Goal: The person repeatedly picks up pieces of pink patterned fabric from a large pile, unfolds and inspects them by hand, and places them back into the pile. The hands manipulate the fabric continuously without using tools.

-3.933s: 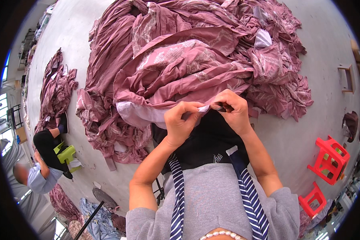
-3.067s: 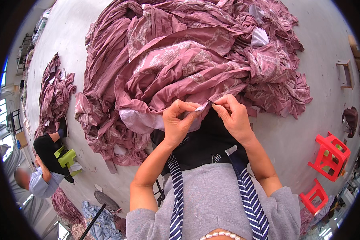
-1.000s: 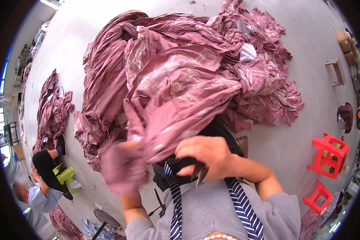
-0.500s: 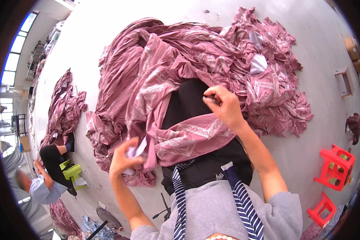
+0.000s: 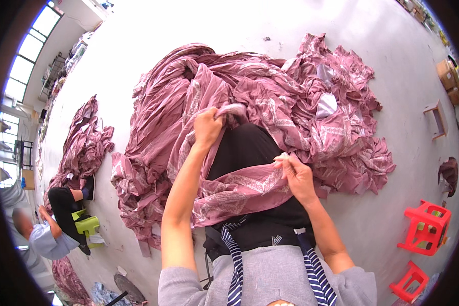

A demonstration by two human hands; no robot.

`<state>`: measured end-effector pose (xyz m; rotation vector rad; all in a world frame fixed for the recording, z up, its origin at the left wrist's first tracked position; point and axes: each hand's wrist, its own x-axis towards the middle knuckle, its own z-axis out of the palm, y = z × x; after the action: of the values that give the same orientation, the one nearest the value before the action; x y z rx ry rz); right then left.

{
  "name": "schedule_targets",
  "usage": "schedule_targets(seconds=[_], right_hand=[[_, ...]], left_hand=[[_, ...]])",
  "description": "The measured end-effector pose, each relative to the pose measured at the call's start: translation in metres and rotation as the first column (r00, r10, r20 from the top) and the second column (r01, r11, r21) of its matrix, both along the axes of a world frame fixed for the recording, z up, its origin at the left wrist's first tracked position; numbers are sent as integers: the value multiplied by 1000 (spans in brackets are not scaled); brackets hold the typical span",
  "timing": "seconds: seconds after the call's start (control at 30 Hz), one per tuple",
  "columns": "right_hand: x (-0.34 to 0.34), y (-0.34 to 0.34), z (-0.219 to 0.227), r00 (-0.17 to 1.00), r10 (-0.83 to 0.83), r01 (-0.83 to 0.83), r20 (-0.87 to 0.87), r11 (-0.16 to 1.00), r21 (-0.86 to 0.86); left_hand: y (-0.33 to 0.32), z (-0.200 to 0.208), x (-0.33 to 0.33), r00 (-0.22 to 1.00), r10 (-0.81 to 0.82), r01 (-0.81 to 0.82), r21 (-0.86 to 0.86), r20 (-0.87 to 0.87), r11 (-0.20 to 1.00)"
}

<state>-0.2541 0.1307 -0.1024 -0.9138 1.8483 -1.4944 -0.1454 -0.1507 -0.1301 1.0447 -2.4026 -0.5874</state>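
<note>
A large heap of dusty-pink fabric (image 5: 158, 117) with white zigzag-patterned bands is piled on the floor around my legs. One strip of the fabric lies across my lap over black trousers (image 5: 239, 153). Fingers closed, my left hand (image 5: 208, 127) grips a bunched fold of the pink fabric near my knee. To its right and closer to me, my right hand (image 5: 297, 176) is closed in a pinch at the right end of the lap strip. What sits between those fingertips is too small to make out. White paper-like pieces (image 5: 326, 104) lie on the heap's right side.
At left, another person (image 5: 53, 237) sits on a green stool (image 5: 89, 224) beside a smaller pink fabric pile (image 5: 84, 148). Red plastic stools (image 5: 426, 227) stand at right, with a small wooden stool (image 5: 436, 120) and cardboard boxes (image 5: 448, 76) farther off.
My left hand has moved up and right from the lap strip's left end and now grips a fabric fold. My right hand has come down toward me; the dark thing in it no longer shows.
</note>
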Motion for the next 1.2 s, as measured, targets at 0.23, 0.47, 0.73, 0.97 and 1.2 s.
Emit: schedule_targets(seconds=[0.23, 0.47, 0.73, 0.97, 1.2], right_hand=[[-37, 4, -30, 944, -114, 120, 311, 993, 0], [-44, 4, -61, 928, -52, 32, 369, 998, 61], [-40, -13, -27, 945, 6, 0, 327, 1000, -18], [-32, -4, -1, 965, 258, -248, -51, 958, 144], [-13, 17, -5, 959, 194, -202, -208, 979, -17]], left_hand=[[98, 87, 71, 864, -470, 490, 89, -182, 867], [143, 73, 123, 675, -728, 617, 447, 122, 648], [151, 72, 93, 876, -479, 476, 281, -63, 833], [135, 54, 49, 983, -129, 146, 120, -134, 982], [145, 30, 38, 971, -237, 235, 386, -41, 892]])
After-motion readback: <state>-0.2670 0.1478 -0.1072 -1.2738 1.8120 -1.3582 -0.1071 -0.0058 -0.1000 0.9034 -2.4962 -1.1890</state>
